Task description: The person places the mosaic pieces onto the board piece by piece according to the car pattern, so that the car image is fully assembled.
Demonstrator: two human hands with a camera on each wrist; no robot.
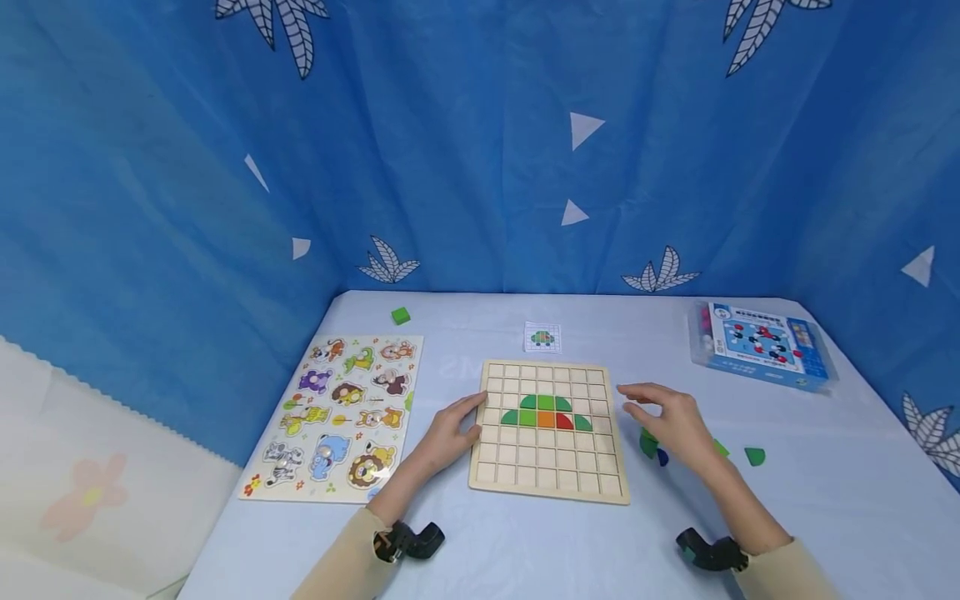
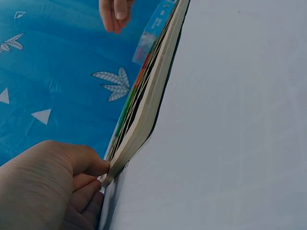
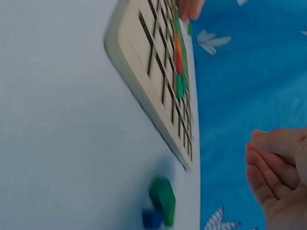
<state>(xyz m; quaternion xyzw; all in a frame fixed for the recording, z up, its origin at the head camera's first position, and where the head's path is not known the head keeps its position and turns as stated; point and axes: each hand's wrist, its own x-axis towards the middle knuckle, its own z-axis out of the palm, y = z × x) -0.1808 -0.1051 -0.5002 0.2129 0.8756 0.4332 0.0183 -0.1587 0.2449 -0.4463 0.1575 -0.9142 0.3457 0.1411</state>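
Note:
A wooden grid board [image 1: 547,467] lies in the middle of the table, with green, orange and red pieces [image 1: 546,412] set in its cells as a dome-like shape. My left hand [image 1: 448,435] rests at its left side, thumb and fingers spread along the edge. In the left wrist view the fingertips touch the board's rim [image 2: 144,115]. My right hand [image 1: 671,421] hovers right of the board with bent fingers, and nothing shows between them. Below it are a dark green piece [image 1: 647,444] and a blue piece [image 1: 662,457], seen close together in the right wrist view.
A small picture card [image 1: 542,337] lies behind the board. An animal knob puzzle [image 1: 341,417] is on the left, a green block [image 1: 401,316] behind it. At the back right stands a clear plastic box [image 1: 765,346]. A green quarter-round piece [image 1: 755,456] lies farther right.

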